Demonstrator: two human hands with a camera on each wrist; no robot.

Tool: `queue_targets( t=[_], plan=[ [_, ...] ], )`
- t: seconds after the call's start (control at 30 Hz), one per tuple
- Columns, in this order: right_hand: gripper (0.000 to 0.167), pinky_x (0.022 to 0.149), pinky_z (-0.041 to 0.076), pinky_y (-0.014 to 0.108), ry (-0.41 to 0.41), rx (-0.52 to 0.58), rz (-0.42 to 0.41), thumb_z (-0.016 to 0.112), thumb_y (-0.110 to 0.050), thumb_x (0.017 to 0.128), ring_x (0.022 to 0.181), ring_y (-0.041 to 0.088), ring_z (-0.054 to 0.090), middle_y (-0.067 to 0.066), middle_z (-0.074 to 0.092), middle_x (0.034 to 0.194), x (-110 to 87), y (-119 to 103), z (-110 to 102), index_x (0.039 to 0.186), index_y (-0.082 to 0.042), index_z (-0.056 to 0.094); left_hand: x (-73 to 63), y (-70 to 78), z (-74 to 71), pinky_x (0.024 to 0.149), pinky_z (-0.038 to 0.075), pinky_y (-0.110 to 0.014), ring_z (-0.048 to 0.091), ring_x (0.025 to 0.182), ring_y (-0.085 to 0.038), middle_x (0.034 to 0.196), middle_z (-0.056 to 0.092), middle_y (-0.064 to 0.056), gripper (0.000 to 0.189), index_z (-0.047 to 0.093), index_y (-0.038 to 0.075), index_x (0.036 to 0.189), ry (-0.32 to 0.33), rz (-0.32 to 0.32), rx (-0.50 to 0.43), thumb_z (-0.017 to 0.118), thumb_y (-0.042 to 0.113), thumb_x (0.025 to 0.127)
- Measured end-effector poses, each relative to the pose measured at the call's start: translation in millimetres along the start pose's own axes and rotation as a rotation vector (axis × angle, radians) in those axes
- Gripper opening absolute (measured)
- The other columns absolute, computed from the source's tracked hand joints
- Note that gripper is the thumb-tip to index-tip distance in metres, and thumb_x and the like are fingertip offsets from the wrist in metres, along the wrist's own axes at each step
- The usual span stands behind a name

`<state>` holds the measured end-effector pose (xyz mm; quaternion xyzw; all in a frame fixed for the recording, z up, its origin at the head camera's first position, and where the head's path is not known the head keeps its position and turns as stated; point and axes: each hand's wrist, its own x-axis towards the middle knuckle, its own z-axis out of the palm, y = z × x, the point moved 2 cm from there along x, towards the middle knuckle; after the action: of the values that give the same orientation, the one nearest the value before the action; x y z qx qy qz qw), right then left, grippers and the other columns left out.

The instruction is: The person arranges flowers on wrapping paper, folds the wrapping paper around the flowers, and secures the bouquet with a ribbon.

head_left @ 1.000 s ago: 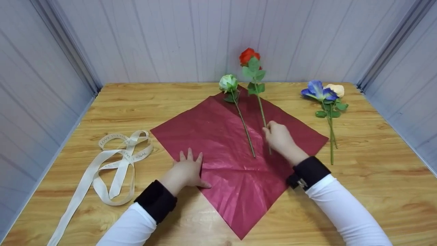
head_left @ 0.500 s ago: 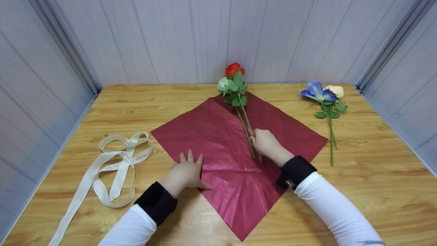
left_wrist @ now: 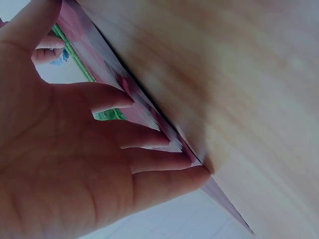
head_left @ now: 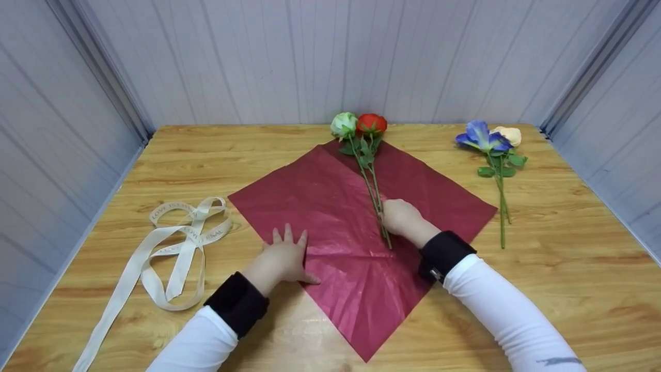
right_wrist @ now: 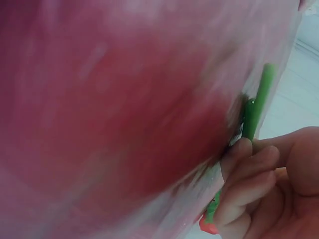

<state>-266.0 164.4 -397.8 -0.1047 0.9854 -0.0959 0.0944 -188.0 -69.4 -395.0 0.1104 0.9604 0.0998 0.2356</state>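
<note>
A dark red sheet of wrapping paper (head_left: 320, 196) lies as a diamond on the wooden table. My right hand (head_left: 405, 217) pinches the stem of the red rose (head_left: 372, 124) low down, over the paper. Beside it on the paper lies a white-green rose (head_left: 344, 125), its bloom just left of the red one and the two stems running close together. In the right wrist view, a green stem end (right_wrist: 264, 89) sticks out past the curled fingers. My left hand (head_left: 281, 258) rests with fingers spread on the paper's left edge; its fingertips (left_wrist: 199, 172) touch that edge in the left wrist view.
At the left, a loosely looped cream ribbon (head_left: 178, 258) with printed lettering trails to the front. On the right lie a blue-purple flower (head_left: 480, 137) and a pale peach flower (head_left: 508, 136), stems crossed. Panelled walls (head_left: 248, 62) stand behind and on both sides.
My right hand has brought the red rose leftward and down, from apart and raised to alongside the white-green rose. Its bloom has turned over and lowered. The left hand has stayed put.
</note>
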Motion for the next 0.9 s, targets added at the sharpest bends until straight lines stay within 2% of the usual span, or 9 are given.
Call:
queue_targets(
  t=[0.17, 0.37, 0.5, 0.57, 0.73, 0.8, 0.9],
  plan=[
    [0.025, 0.075, 0.052, 0.047, 0.001, -0.009, 0.02, 0.05, -0.017, 0.096, 0.092, 0.037, 0.065, 0.024, 0.067, 0.103, -1.0, -0.5, -0.7, 0.096, 0.003, 0.065, 0.9, 0.3, -0.8, 0.106, 0.018, -0.069, 0.008, 0.138, -0.055, 0.152, 0.007, -0.034, 0.106, 0.02, 0.004, 0.15, 0.003, 0.002, 0.006, 0.074, 0.054, 0.074],
    [0.026, 0.082, 0.05, 0.047, -0.006, 0.01, 0.0, 0.05, -0.02, 0.096, 0.099, 0.037, 0.063, 0.022, 0.066, 0.106, -1.6, 1.6, 0.3, 0.105, 0.002, 0.063, 1.0, 0.0, 0.2, 0.106, 0.019, -0.068, 0.009, 0.138, -0.055, 0.153, 0.008, -0.033, 0.107, 0.021, 0.004, 0.15, 0.005, -0.005, 0.014, 0.074, 0.054, 0.073],
    [0.029, 0.079, 0.049, 0.043, -0.013, 0.073, -0.014, 0.053, -0.024, 0.096, 0.09, 0.032, 0.064, 0.019, 0.066, 0.094, -2.8, 4.6, 0.3, 0.109, 0.001, 0.06, -0.2, 0.4, 0.5, 0.106, 0.018, -0.068, 0.009, 0.138, -0.055, 0.153, 0.008, -0.033, 0.107, 0.021, 0.004, 0.15, 0.006, -0.006, 0.011, 0.074, 0.055, 0.073],
    [0.028, 0.072, 0.047, 0.039, -0.013, 0.117, -0.013, 0.054, -0.026, 0.095, 0.079, 0.027, 0.061, 0.013, 0.063, 0.082, -4.6, 8.3, -0.1, 0.106, -0.001, 0.06, -1.6, 1.3, 0.1, 0.107, 0.018, -0.068, 0.009, 0.138, -0.054, 0.153, 0.008, -0.033, 0.107, 0.021, 0.004, 0.15, 0.002, -0.007, 0.01, 0.074, 0.055, 0.073],
    [0.025, 0.061, 0.04, 0.03, 0.03, 0.222, 0.005, 0.055, -0.028, 0.093, 0.065, 0.02, 0.053, 0.005, 0.057, 0.068, -11.8, 32.8, -8.4, 0.091, -0.004, 0.059, -5.3, 3.6, -1.8, 0.108, 0.017, -0.066, 0.009, 0.139, -0.053, 0.153, 0.008, -0.033, 0.105, 0.021, 0.004, 0.15, -0.008, -0.009, 0.016, 0.074, 0.053, 0.075],
    [0.025, 0.061, 0.041, 0.03, 0.06, 0.248, 0.018, 0.055, -0.027, 0.093, 0.066, 0.021, 0.055, 0.006, 0.059, 0.069, -14.9, 49.3, -15.0, 0.088, -0.003, 0.059, -6.0, 3.7, -2.6, 0.108, 0.017, -0.066, 0.009, 0.139, -0.053, 0.153, 0.008, -0.032, 0.104, 0.021, 0.004, 0.15, -0.005, -0.01, 0.016, 0.074, 0.052, 0.075],
    [0.027, 0.066, 0.045, 0.037, 0.105, 0.257, 0.051, 0.054, -0.026, 0.093, 0.074, 0.027, 0.058, 0.014, 0.062, 0.079, -21.0, 78.2, -26.0, 0.091, 0.001, 0.059, -5.9, 3.0, -3.3, 0.108, 0.017, -0.066, 0.009, 0.139, -0.054, 0.153, 0.008, -0.033, 0.104, 0.021, 0.004, 0.15, 0.0, -0.007, 0.01, 0.074, 0.052, 0.075]
  ],
)
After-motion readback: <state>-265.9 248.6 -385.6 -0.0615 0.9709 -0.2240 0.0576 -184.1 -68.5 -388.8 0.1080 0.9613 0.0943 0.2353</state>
